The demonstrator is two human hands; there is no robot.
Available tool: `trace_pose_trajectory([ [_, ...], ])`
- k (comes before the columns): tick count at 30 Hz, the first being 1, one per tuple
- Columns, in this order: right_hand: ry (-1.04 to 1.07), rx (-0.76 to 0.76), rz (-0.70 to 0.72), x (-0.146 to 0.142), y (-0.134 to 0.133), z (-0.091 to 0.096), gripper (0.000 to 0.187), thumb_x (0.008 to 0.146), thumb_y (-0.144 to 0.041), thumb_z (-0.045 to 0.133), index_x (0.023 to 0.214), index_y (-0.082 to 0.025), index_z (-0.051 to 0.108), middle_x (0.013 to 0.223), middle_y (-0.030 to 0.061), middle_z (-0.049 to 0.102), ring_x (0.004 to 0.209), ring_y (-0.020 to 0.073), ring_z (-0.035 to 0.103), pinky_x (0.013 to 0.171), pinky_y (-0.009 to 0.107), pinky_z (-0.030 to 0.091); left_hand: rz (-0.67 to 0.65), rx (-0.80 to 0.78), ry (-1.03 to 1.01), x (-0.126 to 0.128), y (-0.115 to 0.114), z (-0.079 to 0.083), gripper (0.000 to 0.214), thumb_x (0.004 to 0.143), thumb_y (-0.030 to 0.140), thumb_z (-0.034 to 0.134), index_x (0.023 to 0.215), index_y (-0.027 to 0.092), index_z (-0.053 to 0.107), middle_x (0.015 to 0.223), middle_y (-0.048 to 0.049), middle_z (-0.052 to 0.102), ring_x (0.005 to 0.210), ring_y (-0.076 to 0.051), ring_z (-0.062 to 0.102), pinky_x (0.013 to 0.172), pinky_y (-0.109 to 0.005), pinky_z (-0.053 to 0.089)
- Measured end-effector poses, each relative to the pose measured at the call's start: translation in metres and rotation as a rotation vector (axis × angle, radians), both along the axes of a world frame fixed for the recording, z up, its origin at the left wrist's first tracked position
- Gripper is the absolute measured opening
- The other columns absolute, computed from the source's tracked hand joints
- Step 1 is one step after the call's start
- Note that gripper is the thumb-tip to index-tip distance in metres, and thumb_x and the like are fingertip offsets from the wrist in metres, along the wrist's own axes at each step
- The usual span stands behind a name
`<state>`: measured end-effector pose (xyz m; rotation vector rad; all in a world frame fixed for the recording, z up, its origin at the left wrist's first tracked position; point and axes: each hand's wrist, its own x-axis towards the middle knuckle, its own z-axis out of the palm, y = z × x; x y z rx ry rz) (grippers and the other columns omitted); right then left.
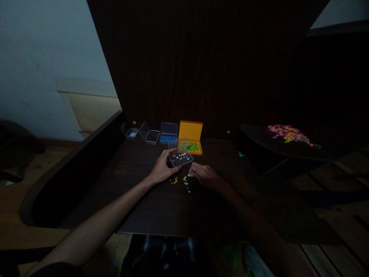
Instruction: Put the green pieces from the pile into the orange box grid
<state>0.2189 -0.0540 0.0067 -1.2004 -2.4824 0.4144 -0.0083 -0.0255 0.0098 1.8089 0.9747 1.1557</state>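
My left hand (162, 168) grips a small clear plastic box (180, 158) with white beads in it, holding it just above the dark wooden table (161, 207). My right hand (204, 175) rests on the table beside the box, fingers pinched at a scatter of small white beads (186, 181). A few yellow beads (173, 180) lie between the two hands.
Along the table's back edge stand an open orange box with green beads (190, 141), a clear box of blue beads (168, 135), one of dark red beads (152, 136) and another small clear box (131, 132). A heap of mixed coloured beads (288, 133) lies on a dark surface to the right.
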Motion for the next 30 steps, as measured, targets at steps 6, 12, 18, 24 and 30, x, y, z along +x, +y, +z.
trace_pose_trajectory([
  [6,0.259,-0.033,-0.015,0.002,-0.003,0.019,0.013,0.090,-0.018,0.049,0.080,-0.018,0.057,0.083,0.0039,0.060,0.074,0.0148,0.055,0.068,0.026,0.042,-0.017,0.007,-0.013,0.001,-0.002,-0.002,0.063,0.067,0.023,0.076,0.124,0.021,0.051,0.121,-0.0093,0.055,0.108,-0.025,0.060,0.088,-0.041,0.055],
  [12,0.350,0.095,-0.049,-0.001,0.002,0.034,0.011,0.089,-0.019,0.050,0.080,-0.018,0.056,0.081,0.0041,0.060,0.073,0.0153,0.055,0.066,0.026,0.042,-0.078,0.029,0.037,0.007,-0.014,0.001,0.064,0.066,0.019,0.075,0.125,0.022,0.050,0.117,-0.0075,0.055,0.107,-0.023,0.060,0.090,-0.040,0.054],
  [18,0.018,0.145,-0.067,-0.017,0.009,0.050,0.012,0.091,-0.014,0.047,0.091,-0.018,0.058,0.093,0.0052,0.062,0.082,0.0160,0.057,0.072,0.026,0.041,-0.104,0.061,0.111,0.012,-0.022,0.004,0.064,0.066,0.017,0.075,0.125,0.022,0.050,0.118,-0.0070,0.055,0.110,-0.024,0.058,0.093,-0.040,0.051],
  [24,-0.240,0.159,-0.049,-0.037,0.011,0.054,0.017,0.094,-0.018,0.048,0.105,-0.016,0.061,0.107,0.0106,0.063,0.093,0.0192,0.058,0.079,0.028,0.041,-0.085,0.082,0.121,0.011,-0.021,0.003,0.064,0.066,0.020,0.076,0.124,0.021,0.050,0.117,-0.0075,0.057,0.109,-0.025,0.058,0.095,-0.040,0.049],
  [30,-0.326,0.185,-0.094,-0.042,0.010,0.039,0.031,0.094,-0.022,0.051,0.123,-0.015,0.056,0.126,0.0147,0.058,0.104,0.0226,0.057,0.083,0.031,0.041,-0.085,0.081,0.083,0.010,-0.018,-0.001,0.066,0.068,0.019,0.075,0.128,0.022,0.048,0.120,-0.0082,0.055,0.112,-0.025,0.057,0.098,-0.040,0.048],
])
